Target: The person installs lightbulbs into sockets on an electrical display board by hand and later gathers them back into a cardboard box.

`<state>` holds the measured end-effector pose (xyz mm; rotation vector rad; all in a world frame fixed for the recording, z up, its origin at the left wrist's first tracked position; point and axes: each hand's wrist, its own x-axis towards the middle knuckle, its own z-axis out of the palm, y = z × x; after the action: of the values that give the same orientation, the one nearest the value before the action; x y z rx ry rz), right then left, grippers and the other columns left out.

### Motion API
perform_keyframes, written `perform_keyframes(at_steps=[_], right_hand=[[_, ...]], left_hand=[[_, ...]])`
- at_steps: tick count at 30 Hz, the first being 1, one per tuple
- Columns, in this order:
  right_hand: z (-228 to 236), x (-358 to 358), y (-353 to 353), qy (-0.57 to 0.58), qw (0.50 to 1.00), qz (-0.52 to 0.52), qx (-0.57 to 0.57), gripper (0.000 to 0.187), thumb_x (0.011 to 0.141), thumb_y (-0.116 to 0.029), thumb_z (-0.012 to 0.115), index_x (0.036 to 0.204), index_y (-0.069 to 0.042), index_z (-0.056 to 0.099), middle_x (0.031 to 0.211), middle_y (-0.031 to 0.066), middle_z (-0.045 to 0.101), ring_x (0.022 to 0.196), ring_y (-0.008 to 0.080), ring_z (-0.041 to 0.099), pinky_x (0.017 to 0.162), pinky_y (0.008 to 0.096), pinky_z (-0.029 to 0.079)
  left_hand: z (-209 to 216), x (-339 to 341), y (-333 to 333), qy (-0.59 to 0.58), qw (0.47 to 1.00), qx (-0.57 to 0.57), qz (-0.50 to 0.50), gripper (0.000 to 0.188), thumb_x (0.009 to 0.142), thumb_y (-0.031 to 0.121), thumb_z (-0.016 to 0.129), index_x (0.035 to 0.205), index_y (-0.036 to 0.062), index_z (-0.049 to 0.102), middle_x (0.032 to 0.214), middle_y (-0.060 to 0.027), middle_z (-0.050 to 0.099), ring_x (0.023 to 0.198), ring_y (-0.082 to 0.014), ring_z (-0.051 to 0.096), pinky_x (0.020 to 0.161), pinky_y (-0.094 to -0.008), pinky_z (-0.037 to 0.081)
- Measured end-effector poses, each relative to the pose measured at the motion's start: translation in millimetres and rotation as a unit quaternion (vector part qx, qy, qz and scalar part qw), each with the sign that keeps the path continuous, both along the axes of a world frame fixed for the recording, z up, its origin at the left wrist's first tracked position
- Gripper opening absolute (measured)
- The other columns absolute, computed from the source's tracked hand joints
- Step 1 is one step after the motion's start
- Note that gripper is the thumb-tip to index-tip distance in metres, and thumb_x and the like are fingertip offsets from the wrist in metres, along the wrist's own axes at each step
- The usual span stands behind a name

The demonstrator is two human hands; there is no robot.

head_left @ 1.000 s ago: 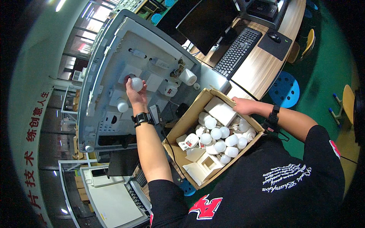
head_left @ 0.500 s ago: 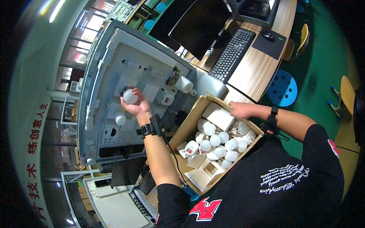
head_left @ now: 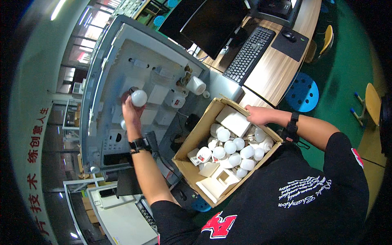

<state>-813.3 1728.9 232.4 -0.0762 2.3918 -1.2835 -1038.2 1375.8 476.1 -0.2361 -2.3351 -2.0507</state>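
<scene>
My left hand is closed around a round white light bulb in front of the grey panel. The fingers wrap beside and behind the bulb. A dark socket shows just past the bulb; whether the two are joined I cannot tell. A second white bulb on the panel is partly hidden by this hand. With my right hand I grip the far right rim of an open cardboard box. Inside lie several white bulbs, a white carton and an open white holder.
A white cylindrical lamp and white boxy fittings stick out from the panel. Behind stands a desk with a monitor, a keyboard and a mouse. A blue stool stands at the right.
My left hand has turned edge-on and shifted left around the bulb, its forearm swinging left. The dark socket shows more plainly. My right hand keeps its grip on the box, which has barely moved.
</scene>
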Motion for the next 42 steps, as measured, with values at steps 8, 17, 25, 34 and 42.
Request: perform_keyframes(at_steps=[8, 17, 25, 34, 42], right_hand=[[2, 4, -20, -0.008, 1.0, -0.02, -0.01, 0.053, 0.083, -0.019, 0.045, 0.127, 0.01, 0.036, 0.108, 0.0346, 0.057, 0.098, 0.0432, 0.059, 0.087, 0.0439, 0.045], [4, 7, -16, 0.016, 1.0, -0.015, 0.017, 0.053, 0.083, -0.02, 0.045, 0.126, 0.01, 0.037, 0.105, 0.0338, 0.058, 0.096, 0.0421, 0.059, 0.086, 0.0437, 0.046], [1, 14, -14, 0.024, 0.999, -0.022, 0.001, 0.052, 0.083, -0.022, 0.047, 0.123, 0.01, 0.04, 0.103, 0.0336, 0.059, 0.094, 0.0421, 0.06, 0.083, 0.0436, 0.047], [0, 22, -9, 0.03, 0.999, -0.023, 0.003, 0.05, 0.084, -0.022, 0.046, 0.121, 0.012, 0.041, 0.099, 0.0331, 0.06, 0.091, 0.042, 0.06, 0.081, 0.0448, 0.046], [-5, 29, 7, 0.034, 0.999, -0.031, -0.015, 0.052, 0.084, -0.025, 0.045, 0.121, 0.012, 0.041, 0.096, 0.032, 0.061, 0.088, 0.0423, 0.06, 0.08, 0.0458, 0.047]], left_hand=[[44, 24, 57, 0.235, 0.713, -0.659, 0.039, 0.041, 0.086, 0.03, 0.052, 0.121, 0.0096, 0.055, 0.097, -0.0187, 0.067, 0.094, -0.0348, 0.064, 0.077, -0.0417, 0.051], [36, 43, 72, 0.206, 0.576, -0.784, 0.107, 0.055, 0.076, 0.027, 0.069, 0.126, 0.0112, 0.052, 0.1, -0.0145, 0.068, 0.098, -0.0304, 0.063, 0.08, -0.0392, 0.053], [40, 36, 100, 0.08, 0.429, -0.898, 0.061, 0.02, 0.079, 0.015, 0.065, 0.097, 0.0117, 0.073, 0.101, -0.0102, 0.07, 0.091, -0.0268, 0.068, 0.073, -0.035, 0.056], [51, 48, 95, 0.14, 0.463, -0.875, 0.031, 0.032, 0.071, 0.024, 0.069, 0.099, 0.01, 0.07, 0.101, -0.0129, 0.068, 0.095, -0.0288, 0.066, 0.08, -0.0372, 0.053], [45, 61, 98, 0.197, 0.53, -0.82, 0.093, 0.036, 0.073, 0.025, 0.064, 0.106, 0.0108, 0.067, 0.1, -0.0132, 0.068, 0.093, -0.0289, 0.066, 0.079, -0.0375, 0.053]])
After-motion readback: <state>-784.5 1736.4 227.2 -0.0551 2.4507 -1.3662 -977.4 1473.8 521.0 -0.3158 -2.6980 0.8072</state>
